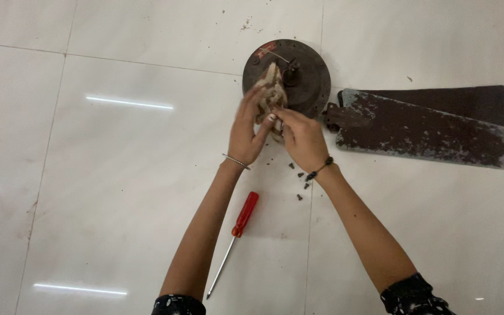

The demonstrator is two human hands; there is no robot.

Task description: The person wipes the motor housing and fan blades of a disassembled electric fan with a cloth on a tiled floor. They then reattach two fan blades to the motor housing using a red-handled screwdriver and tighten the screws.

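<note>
With the blades (424,125) already off, lying right, both my hands (275,137) grip a dirty rag (272,93) over the still grimy fan motor (301,73).

Glossy white floor tiles (118,192) with grey grout lines mirror long ceiling lights, and faint stains mark the left edge.

Bright, even indoor light from overhead. Glossy white floor tiles (118,175) mirror ceiling strip lamps as two thin white streaks, plus small glare spot at left edge. Shadows soft, faint, under arms. Left hand (246,131) motion-blurred; cloth (272,93) smeared. Fan blades (427,125) sharp. Slight darkening toward corners.
</note>
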